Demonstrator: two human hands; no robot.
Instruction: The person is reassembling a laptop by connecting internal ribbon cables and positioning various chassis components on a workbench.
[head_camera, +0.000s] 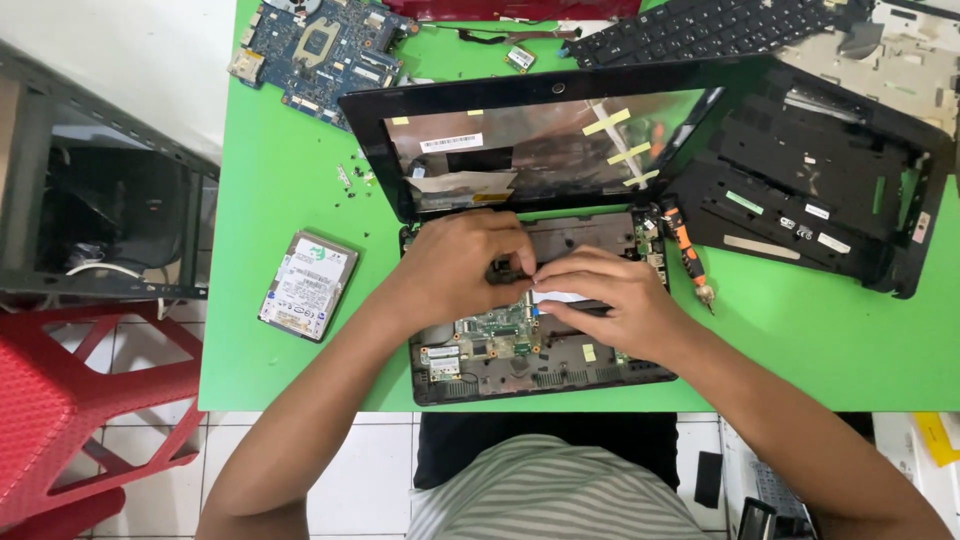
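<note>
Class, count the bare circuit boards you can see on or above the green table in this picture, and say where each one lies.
2. A blue circuit board lies loose at the table's far left. A green board sits inside the opened laptop base, below both hands. Others may be hidden under parts.

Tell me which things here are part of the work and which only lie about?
In hand:
- left hand and right hand, fingertips together inside the open small laptop
- its green circuit board

Lying about:
- hard drive
- blue circuit board
- screwdriver
- loose keyboard
- empty black laptop shell
</note>
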